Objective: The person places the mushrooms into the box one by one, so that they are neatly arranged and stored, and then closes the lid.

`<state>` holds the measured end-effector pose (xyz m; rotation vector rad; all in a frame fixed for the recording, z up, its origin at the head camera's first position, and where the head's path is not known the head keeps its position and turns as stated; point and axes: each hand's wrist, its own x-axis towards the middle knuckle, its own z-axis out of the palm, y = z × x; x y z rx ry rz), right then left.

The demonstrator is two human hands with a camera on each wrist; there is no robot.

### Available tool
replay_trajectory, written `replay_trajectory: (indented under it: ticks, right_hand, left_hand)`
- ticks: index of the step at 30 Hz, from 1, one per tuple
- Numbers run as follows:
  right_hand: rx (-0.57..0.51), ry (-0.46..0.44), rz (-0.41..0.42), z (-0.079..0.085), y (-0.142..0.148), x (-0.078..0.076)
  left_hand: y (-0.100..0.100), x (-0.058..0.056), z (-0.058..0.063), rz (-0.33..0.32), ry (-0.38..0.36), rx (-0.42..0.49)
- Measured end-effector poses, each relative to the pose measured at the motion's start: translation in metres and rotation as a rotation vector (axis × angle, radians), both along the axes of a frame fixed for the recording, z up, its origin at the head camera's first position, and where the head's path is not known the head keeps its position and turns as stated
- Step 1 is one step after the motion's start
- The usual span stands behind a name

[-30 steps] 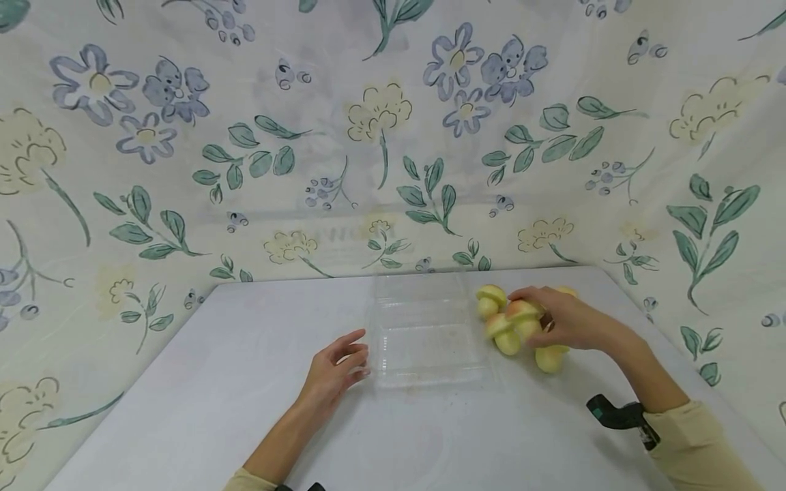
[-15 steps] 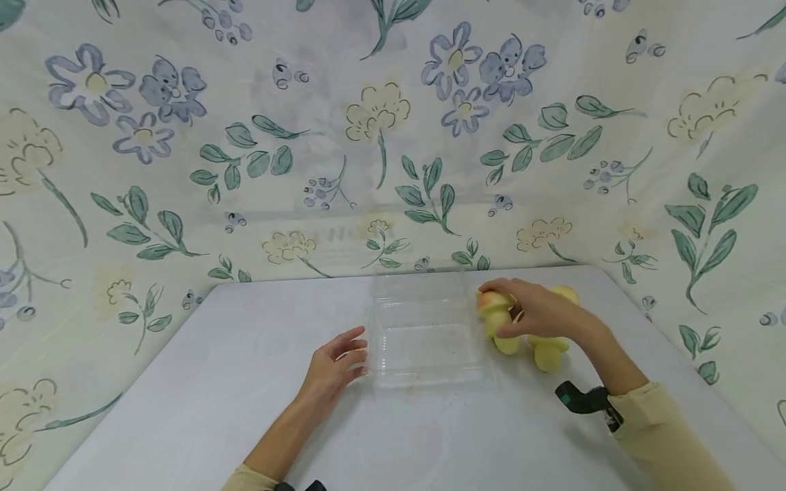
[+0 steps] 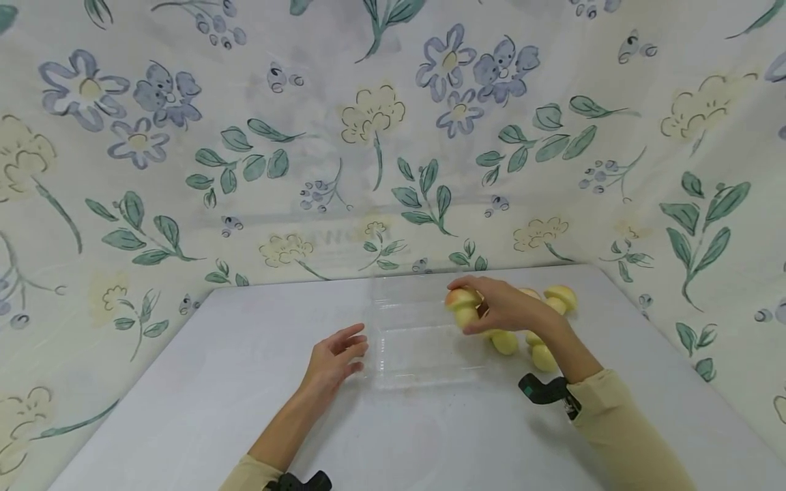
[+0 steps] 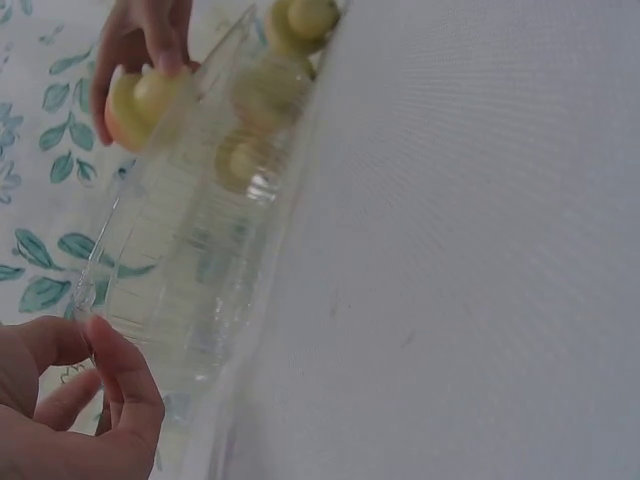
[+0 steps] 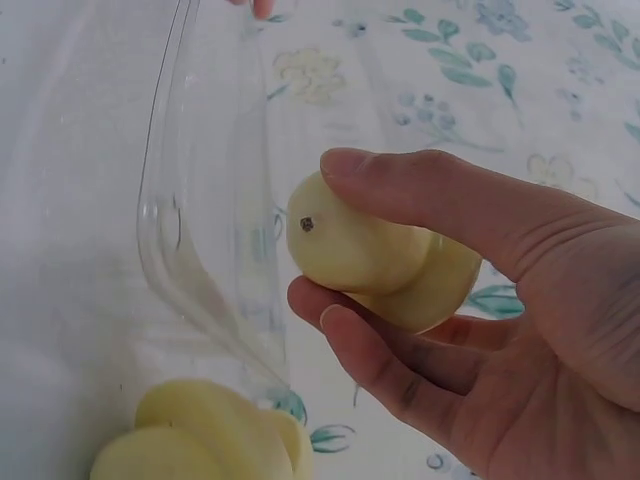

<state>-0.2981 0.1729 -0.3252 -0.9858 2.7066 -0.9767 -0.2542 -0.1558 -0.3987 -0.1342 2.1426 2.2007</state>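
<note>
Two hands in play, one clear plastic box [image 3: 424,351], and one yellow mushroom [image 3: 463,299] up in the right hand [image 3: 506,307], pinched between thumb and fingers above the box's right-hand part! At least three more mushrooms [image 3: 505,342] sit on the worktop [image 3: 215,389] just right of the box (the right arm covers some of that cluster, so no final count). Over on the far side, the left hand [image 3: 328,368] has its fingers loosely bent at the box's left rim; whether they pinch it, I cannot tell.

Only the right wrist view gives us the dark spot [image 5: 307,223] on the held mushroom's stem end. The left wrist view looks through the box's blurry wall, yellow shapes beyond it.

The worktop is plain and whitish, and right behind it rises a white sheet [image 3: 245,198] printed with blue flowers, cream blooms and green leaves.
</note>
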Motion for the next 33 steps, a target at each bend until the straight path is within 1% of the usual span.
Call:
replay_trajectory:
  ticks: [3, 7, 12, 18, 21, 26, 29, 33]
  right_hand:
    - [-0.001, -0.01, 0.012, -0.001, -0.009, -0.002]
    - [0.015, -0.02, 0.012, -0.003, -0.019, -0.003]
    - [0.017, -0.008, 0.011, -0.007, -0.026, -0.005]
    - [0.04, -0.01, 0.045, -0.011, -0.045, -0.006]
    - [0.057, -0.025, 0.042, -0.013, -0.054, -0.007]
    - [0.086, -0.046, 0.036, -0.011, -0.068, -0.011]
    - [0.11, -0.037, 0.036, -0.011, -0.077, -0.015]
    - [0.139, -0.021, 0.051, -0.016, -0.089, -0.02]
  left_hand:
    - [0.0, -0.002, 0.001, 0.02, -0.004, -0.028]
    - [0.0, -0.003, 0.002, 0.03, -0.009, -0.055]
    - [0.004, -0.008, 0.001, 0.02, -0.005, -0.055]
    - [0.001, -0.008, -0.002, 0.019, 0.001, -0.054]
    - [0.001, -0.008, -0.002, 0.01, 0.004, -0.048]
    - [0.001, -0.009, -0.001, -0.002, 0.009, -0.042]
    - [0.0, -0.009, -0.001, 0.001, 0.003, -0.053]
    - [-0.001, -0.008, -0.002, 0.014, -0.004, -0.063]
